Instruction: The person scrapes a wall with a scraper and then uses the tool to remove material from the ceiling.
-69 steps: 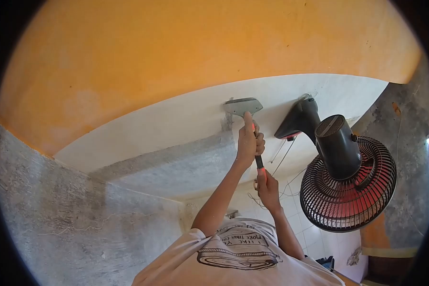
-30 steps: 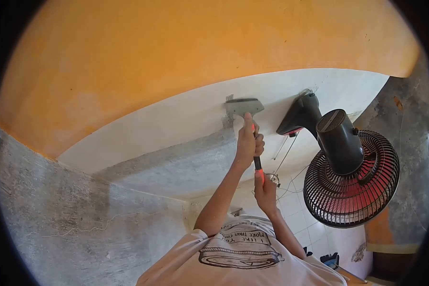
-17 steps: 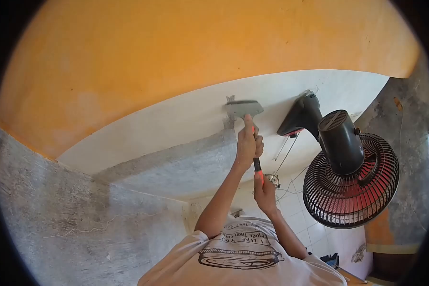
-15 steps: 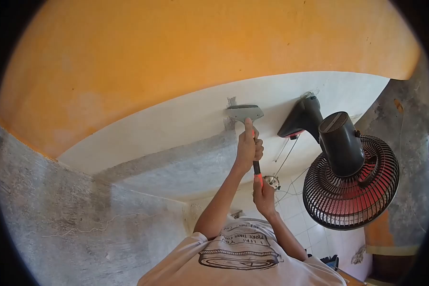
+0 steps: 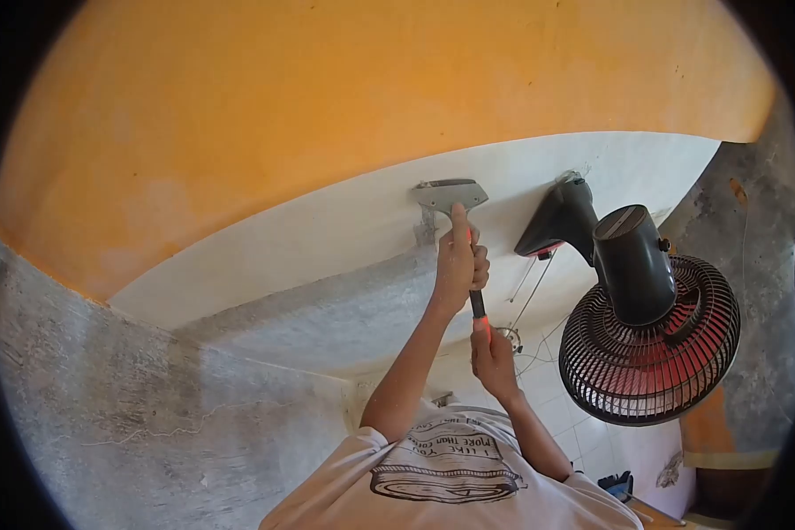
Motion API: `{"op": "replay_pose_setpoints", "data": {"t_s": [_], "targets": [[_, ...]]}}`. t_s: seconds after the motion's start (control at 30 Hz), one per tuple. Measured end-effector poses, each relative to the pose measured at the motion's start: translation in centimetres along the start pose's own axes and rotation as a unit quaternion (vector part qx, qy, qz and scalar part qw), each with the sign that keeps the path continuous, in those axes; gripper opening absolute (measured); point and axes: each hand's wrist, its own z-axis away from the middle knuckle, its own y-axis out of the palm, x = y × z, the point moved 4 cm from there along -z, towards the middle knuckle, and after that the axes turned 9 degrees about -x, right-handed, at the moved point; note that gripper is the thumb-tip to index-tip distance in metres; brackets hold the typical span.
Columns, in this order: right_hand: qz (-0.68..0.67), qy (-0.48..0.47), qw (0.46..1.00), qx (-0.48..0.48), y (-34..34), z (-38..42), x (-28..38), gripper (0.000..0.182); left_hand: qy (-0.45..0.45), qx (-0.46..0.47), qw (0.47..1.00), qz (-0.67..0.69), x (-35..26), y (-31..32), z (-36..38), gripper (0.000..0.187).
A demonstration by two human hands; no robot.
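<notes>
A scraper (image 5: 451,192) with a wide grey head and a black and red-orange handle lies with its blade edge against the white band of wall (image 5: 344,221), just below the orange paint. My left hand (image 5: 458,262) is wrapped round the handle close to the head, thumb stretched along it. Lower down, my right hand (image 5: 495,360) grips the handle's end. Beneath the head runs a narrow grey bared strip (image 5: 425,231). It joins a larger grey bare area (image 5: 327,305) on the lower wall.
A black and red wall fan (image 5: 649,340) hangs close to the right of my hands, its bracket (image 5: 561,216) fixed to the white band. Pull cords and thin wires dangle below it. A rough grey wall (image 5: 132,380) stands at left. White floor tiles (image 5: 583,433) show far below.
The scraper head has slid slightly up the wall toward the orange edge, uncovering more of the grey strip beneath it. Both hands still hold the handle.
</notes>
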Motion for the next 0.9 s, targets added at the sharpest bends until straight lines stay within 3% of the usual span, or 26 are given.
{"op": "replay_pose_setpoints", "data": {"t_s": [0.2, 0.4, 0.47, 0.6, 0.77, 0.9], "targets": [[-0.054, 0.042, 0.997, 0.037, -0.4, 0.1, -0.3, 0.050, 0.016, 0.003, 1.000, 0.022, 1.0, -0.3, 0.1, 0.059], [0.033, 0.023, 0.999, 0.009, -0.7, 0.6, -1.4, 0.053, -0.020, -0.018, 1.000, 0.009, 1.7, -0.7, -0.1, 0.059], [0.035, 0.052, 0.998, 0.028, -1.5, 0.6, -0.6, 0.051, -0.004, -0.017, 0.999, 0.030, 1.5, -0.2, 0.1, 0.059], [0.020, 0.015, 1.000, 0.014, -2.1, 0.5, -1.2, 0.044, 0.013, 0.001, 0.998, 0.056, 2.3, -0.1, 0.1, 0.056], [-0.100, 0.000, 0.995, 0.027, -0.8, 1.0, -4.2, 0.039, 0.078, -0.014, 0.997, 0.009, 7.3, -2.6, 1.1, 0.051], [-0.026, -0.013, 0.999, 0.026, 0.1, 0.6, -11.9, 0.038, 0.043, -0.061, 0.997, -0.012, 14.1, -7.2, 1.4, 0.048]]}}
